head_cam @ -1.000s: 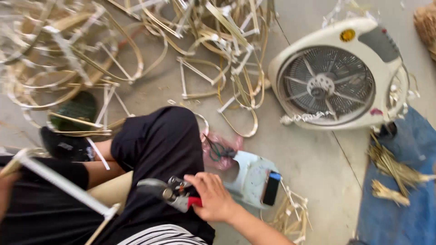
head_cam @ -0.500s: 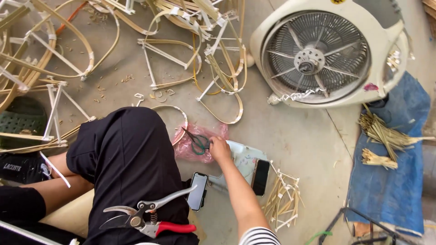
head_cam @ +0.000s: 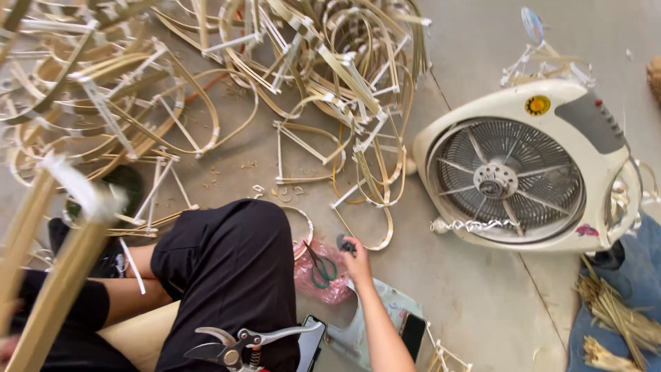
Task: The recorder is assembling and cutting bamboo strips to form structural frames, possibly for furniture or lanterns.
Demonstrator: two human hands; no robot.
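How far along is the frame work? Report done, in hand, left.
Done: many bent cane frames piled on the floor. In hand: right hand pinches a small dark object beside green scissors; shears rest on the lap. Left: loose strips lie unused.

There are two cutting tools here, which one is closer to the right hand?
The small green-handled scissors lying on the pink plastic bag, just left of the right hand. The large grey pruning shears rest farther away, on the black-trousered thigh.

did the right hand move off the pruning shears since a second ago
Yes. The right hand has left the pruning shears, which lie on the thigh, and reached forward to the pink bag on the floor, towards the fan.
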